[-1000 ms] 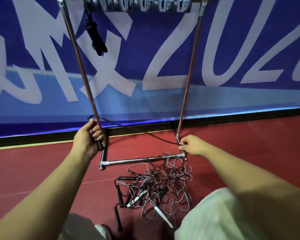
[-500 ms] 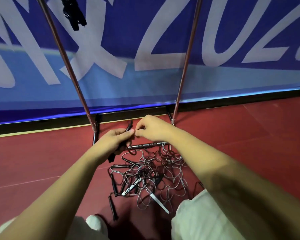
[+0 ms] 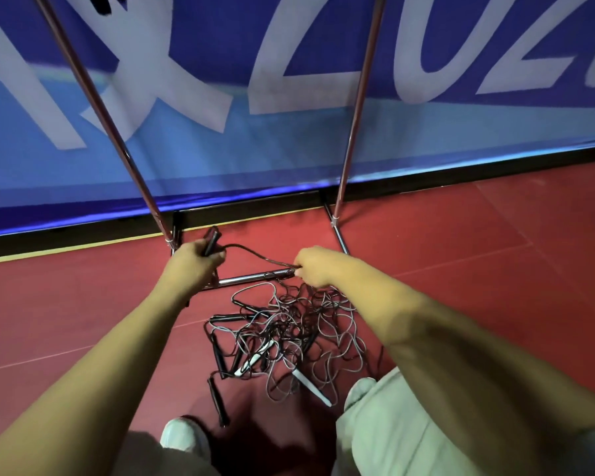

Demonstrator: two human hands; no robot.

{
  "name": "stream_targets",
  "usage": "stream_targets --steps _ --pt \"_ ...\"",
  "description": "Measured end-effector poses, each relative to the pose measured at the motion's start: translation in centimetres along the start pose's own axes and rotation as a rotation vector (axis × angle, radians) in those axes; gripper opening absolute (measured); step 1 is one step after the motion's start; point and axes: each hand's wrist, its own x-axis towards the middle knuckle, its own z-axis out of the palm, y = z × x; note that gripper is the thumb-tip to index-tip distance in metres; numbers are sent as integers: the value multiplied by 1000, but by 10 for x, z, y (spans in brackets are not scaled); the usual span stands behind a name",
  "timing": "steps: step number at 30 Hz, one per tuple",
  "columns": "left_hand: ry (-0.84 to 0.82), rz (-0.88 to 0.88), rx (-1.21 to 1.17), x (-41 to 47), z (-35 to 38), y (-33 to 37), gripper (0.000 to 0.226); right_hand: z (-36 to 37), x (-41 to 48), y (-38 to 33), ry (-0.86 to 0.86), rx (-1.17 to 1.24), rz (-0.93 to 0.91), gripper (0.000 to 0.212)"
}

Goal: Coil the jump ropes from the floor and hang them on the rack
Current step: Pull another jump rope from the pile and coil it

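Hands now apart, black rope between, above pile.

Polished, mirror-bright metal tubing on the rack, reddish reflections along both uprights. Matt red floor, smooth and rubbery-looking, faint seam lines across the lower left. Glossy printed banner across the upper frame, sheen along the bottom edge. Thin, smooth plastic-looking cords in the tangled jump ropes, dark matt handles, a few white ones. Pale matt cloth trousers at lower right.
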Motion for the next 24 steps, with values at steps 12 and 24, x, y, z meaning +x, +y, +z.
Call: stream_targets --steps 12,24 --pt "103 312 249 -11 10 -10 48 -6 -20 -50 32 -244 -206 22" --pt "-209 114 -628 -25 -5 27 24 -27 -10 -12 188 363 -326 19"
